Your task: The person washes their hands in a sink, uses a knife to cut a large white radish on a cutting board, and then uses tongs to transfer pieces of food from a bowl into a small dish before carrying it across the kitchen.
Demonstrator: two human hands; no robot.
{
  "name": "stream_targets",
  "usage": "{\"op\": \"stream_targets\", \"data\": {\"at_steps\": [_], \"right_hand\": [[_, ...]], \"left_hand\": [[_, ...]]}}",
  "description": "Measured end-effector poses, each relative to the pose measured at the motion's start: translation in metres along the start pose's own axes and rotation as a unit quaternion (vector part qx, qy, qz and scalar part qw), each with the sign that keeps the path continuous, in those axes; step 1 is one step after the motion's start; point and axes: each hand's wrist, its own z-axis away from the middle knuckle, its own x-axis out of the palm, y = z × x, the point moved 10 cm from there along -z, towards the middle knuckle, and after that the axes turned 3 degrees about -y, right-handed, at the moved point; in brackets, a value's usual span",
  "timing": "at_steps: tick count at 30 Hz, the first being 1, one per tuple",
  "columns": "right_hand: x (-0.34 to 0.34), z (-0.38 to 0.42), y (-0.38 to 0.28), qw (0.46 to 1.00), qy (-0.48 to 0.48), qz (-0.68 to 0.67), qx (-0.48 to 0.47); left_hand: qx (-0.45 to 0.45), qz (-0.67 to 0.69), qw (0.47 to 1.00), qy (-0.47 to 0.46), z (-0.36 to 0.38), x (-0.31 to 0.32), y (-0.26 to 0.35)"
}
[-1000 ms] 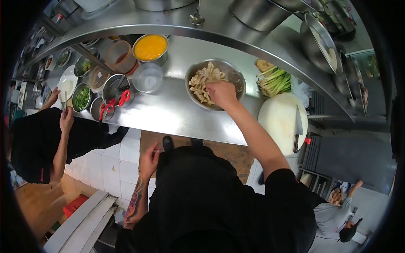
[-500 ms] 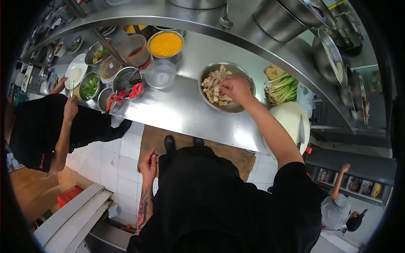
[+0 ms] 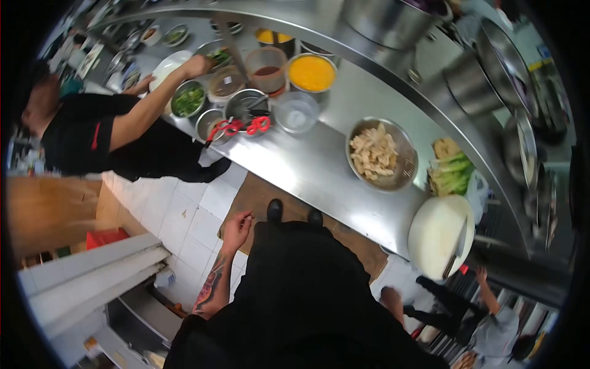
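one left hand [image 3: 236, 229] hangs low, grip pinched narrow, well apart from the steel bowl [image 3: 402, 178] of strips [image 3: 372, 154].

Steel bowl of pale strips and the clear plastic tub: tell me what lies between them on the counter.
Head view: only bare steel counter lies between the steel bowl of pale strips and the clear plastic tub; nothing stands on that stretch.
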Motion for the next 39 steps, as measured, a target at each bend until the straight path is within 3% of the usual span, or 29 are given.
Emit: {"op": "stream_targets", "data": {"at_steps": [2,3,5,8,9,10,12,15,16,17,18,20,21,23,24,28,29,30,32,33,34,35,39], "right_hand": [[0.096,-0.024,-0.027,0.97,-0.154,-0.065,-0.177],[-0.071,0.037,-0.057,0.974,0.093,-0.206,-0.037],[-0.091,0.012,-0.051,0.966,0.128,-0.225,0.028],[-0.185,-0.021,-0.076,0.932,0.275,-0.231,-0.049],[-0.233,-0.021,-0.097,0.91,0.319,-0.255,-0.07],[-0.275,-0.022,-0.12,0.922,0.281,-0.26,-0.061],[-0.299,-0.063,-0.151,0.869,0.211,-0.433,-0.114],[-0.345,-0.072,-0.228,0.896,0.153,-0.387,-0.158],[-0.364,-0.067,-0.258,0.906,0.234,-0.261,-0.239],[-0.374,-0.059,-0.289,0.888,0.308,-0.134,-0.316],[-0.37,-0.066,-0.303,0.888,0.299,-0.119,-0.328],[-0.347,-0.082,-0.324,0.916,0.254,-0.001,-0.309],[-0.335,-0.092,-0.33,0.935,0.185,0.03,-0.301],[-0.323,-0.099,-0.339,0.945,0.192,0.072,-0.257],[-0.315,-0.106,-0.34,0.951,0.19,0.117,-0.216],[-0.305,-0.108,-0.354,0.962,0.208,0.13,-0.117],[-0.306,-0.105,-0.359,0.966,0.205,0.118,-0.106],[-0.309,-0.104,-0.359,0.97,0.204,0.105,-0.083],[-0.312,-0.102,-0.361,0.973,0.211,0.054,-0.08],[-0.312,-0.102,-0.361,0.973,0.214,0.046,-0.079],[-0.311,-0.102,-0.358,0.975,0.211,0.042,-0.064],[-0.314,-0.101,-0.36,0.97,0.228,0.026,-0.075],[-0.324,-0.094,-0.363,0.965,0.25,-0.016,-0.077]], "left_hand": [[-0.015,-0.012,1.0,0.004,0.002,0.007,-0.007],[-0.041,-0.052,0.998,-0.017,0.007,0.011,-0.013],[-0.084,-0.12,0.987,-0.067,0.008,0.02,-0.031],[-0.089,-0.108,0.985,-0.098,0.014,0.045,-0.123],[-0.137,-0.127,0.976,-0.108,0.021,0.045,-0.143],[-0.146,-0.115,0.978,-0.094,0.022,0.042,-0.163],[-0.2,-0.246,0.935,-0.161,0.026,0.052,-0.215],[-0.221,-0.284,0.91,-0.204,-0.003,0.061,-0.266],[-0.213,-0.291,0.908,-0.216,-0.025,0.066,-0.298],[-0.205,-0.208,0.946,-0.142,-0.032,0.027,-0.228],[-0.194,-0.143,0.966,-0.095,-0.052,0.009,-0.214],[-0.2,-0.037,0.978,0.041,-0.091,-0.028,-0.197],[-0.198,-0.036,0.979,0.038,-0.111,-0.026,-0.203],[-0.144,0.283,0.932,0.173,-0.166,-0.044,-0.216],[-0.135,0.28,0.938,0.157,-0.194,-0.049,-0.217],[-0.111,0.42,0.871,0.231,-0.268,-0.072,-0.231],[-0.139,0.326,0.921,0.163,-0.298,-0.069,-0.255],[-0.175,0.364,0.896,0.185,-0.307,-0.08,-0.245],[-0.119,0.456,0.84,0.269,-0.327,-0.101,-0.221],[-0.107,0.454,0.849,0.248,-0.366,-0.083,-0.279],[-0.103,0.646,0.739,0.16,-0.393,-0.053,-0.309],[-0.105,0.663,0.726,0.15,-0.395,-0.049,-0.304],[-0.103,0.613,0.765,0.169,-0.378,-0.034,-0.28]]}}
